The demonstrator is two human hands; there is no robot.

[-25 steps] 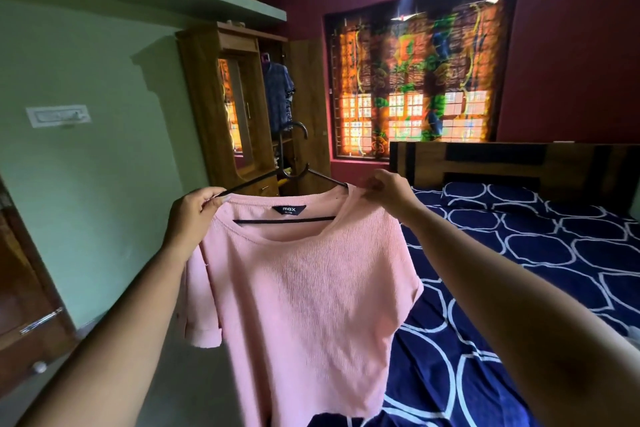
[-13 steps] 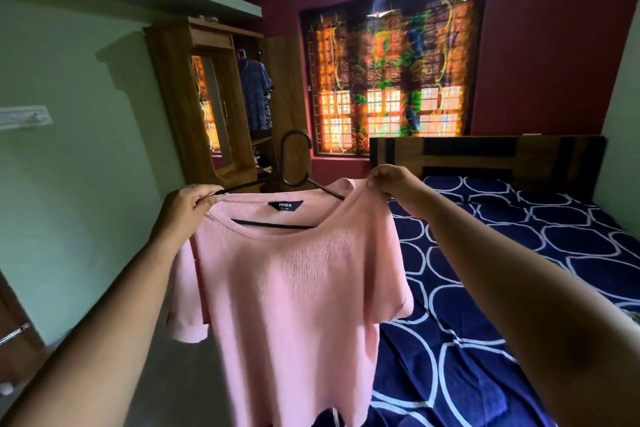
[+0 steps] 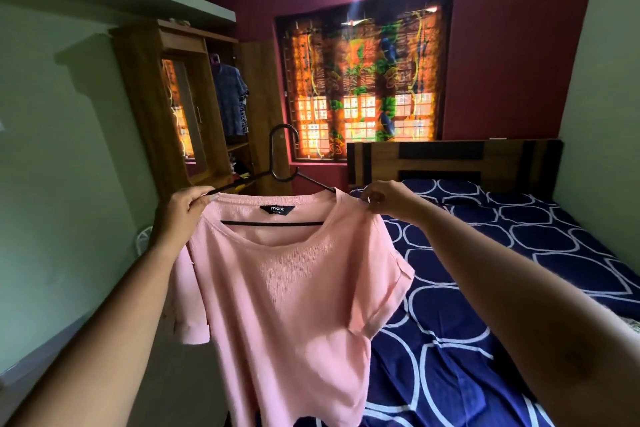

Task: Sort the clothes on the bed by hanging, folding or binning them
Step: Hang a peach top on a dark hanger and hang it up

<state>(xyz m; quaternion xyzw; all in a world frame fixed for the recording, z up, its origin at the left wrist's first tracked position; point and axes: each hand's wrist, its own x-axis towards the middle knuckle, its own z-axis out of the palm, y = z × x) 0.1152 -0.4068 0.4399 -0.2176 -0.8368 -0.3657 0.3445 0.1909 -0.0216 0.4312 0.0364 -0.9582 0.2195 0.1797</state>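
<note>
A pink short-sleeved top (image 3: 294, 295) hangs in front of me on a black hanger (image 3: 282, 163), whose hook points up and whose lower bar shows through the neckline. My left hand (image 3: 183, 208) grips the left shoulder of the top together with the hanger's arm. My right hand (image 3: 388, 199) pinches the right shoulder seam. The bed (image 3: 519, 305), covered in a navy sheet with white rings, lies to the right and below the top.
An open wooden wardrobe (image 3: 194, 107) with a mirror door stands ahead on the left, with a blue garment (image 3: 232, 100) hanging inside. A curtained window (image 3: 360, 73) fills the red back wall. The wooden headboard (image 3: 450, 159) sits under it. A white basket rim (image 3: 142, 239) shows by the green wall.
The view has swung right and nearer to the wardrobe. Both hands still hold the top on the hanger, and the right shoulder now sits further over the hanger's arm.
</note>
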